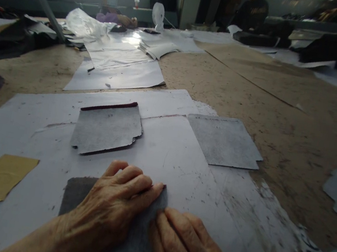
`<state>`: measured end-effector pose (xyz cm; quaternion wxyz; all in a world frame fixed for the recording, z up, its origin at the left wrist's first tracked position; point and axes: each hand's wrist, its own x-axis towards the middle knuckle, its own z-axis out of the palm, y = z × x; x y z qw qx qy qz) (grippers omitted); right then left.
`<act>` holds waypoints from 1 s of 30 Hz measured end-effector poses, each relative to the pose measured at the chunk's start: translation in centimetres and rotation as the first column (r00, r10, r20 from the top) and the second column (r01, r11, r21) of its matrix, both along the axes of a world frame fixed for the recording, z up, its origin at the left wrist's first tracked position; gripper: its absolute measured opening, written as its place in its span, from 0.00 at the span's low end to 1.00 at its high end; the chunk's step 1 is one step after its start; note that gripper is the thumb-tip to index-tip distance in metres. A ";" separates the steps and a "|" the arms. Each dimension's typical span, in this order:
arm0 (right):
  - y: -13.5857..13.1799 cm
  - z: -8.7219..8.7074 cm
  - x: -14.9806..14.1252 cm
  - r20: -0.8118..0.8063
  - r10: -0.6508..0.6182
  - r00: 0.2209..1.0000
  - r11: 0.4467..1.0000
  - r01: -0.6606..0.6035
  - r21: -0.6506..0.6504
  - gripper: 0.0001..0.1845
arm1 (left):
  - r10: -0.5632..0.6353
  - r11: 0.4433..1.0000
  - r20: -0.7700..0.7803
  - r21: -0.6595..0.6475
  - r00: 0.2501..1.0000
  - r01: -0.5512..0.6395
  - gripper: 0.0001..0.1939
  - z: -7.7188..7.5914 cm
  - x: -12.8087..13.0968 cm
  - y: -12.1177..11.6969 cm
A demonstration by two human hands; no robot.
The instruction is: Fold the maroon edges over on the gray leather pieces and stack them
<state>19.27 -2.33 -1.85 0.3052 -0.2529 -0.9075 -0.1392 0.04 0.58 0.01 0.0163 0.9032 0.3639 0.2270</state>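
Note:
A dark grey fabric piece [139, 245] lies on the white paper right in front of me, largely covered by my hands. Across its upper part rests my left hand [120, 203], fingers curled and pressed together, gripping near the far corner, where a bit of dark red edging shows. My right hand [188, 244] pinches the right edge of the same piece, its fingertips bent under and partly hidden. Just beyond lies a light grey stack of cut pieces [109, 127] with a dark red folded strip along its top. Another light grey cut piece [223, 141] lies to its right.
White paper [169, 160] covers the near brown tabletop [280, 148]. A tan paper square [0, 176] lies at left. Farther off are loose sheets [118, 77], clear plastic [87, 23], dark material [25, 37], a small fan [158, 16] and two people.

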 end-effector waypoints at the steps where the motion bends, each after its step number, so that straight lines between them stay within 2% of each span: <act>1: 0.0 0.0 0.0 -0.005 -0.002 1.000 1.000 0.002 0.000 0.17 | 0.003 1.000 -0.002 0.008 1.000 -0.003 0.16 0.0 0.0 0.0; 15: 0.2 -0.1 0.2 -0.010 0.016 1.000 0.999 -0.017 -0.041 0.16 | 0.039 0.998 -0.030 0.057 0.999 -0.038 0.16 0.0 0.5 -0.3; 17: 0.4 -0.1 0.3 -0.082 0.048 0.996 0.997 -0.052 -0.058 0.16 | 0.028 0.997 -0.016 0.071 0.999 -0.027 0.16 0.1 0.5 -0.3; 19: 0.6 0.0 0.6 -0.187 0.052 0.981 0.989 -0.076 -0.124 0.15 | 0.020 0.996 -0.003 0.084 1.000 -0.020 0.17 0.2 0.5 -0.2; 21: 1.0 0.4 1.0 -0.254 0.008 0.967 0.967 -0.072 -0.245 0.14 | 0.019 0.997 0.001 0.081 1.000 -0.019 0.16 0.3 0.6 -0.2; 24: 1.8 1.2 1.5 -0.224 -0.072 0.972 0.925 -0.019 -0.379 0.16 | 0.016 0.997 0.000 0.079 1.000 -0.016 0.16 0.4 0.7 -0.2; 30: 2.7 1.5 1.1 -0.093 -0.066 0.993 0.969 0.042 -0.244 0.20 | 0.034 0.998 0.022 0.056 0.999 -0.035 0.17 0.2 0.6 -0.2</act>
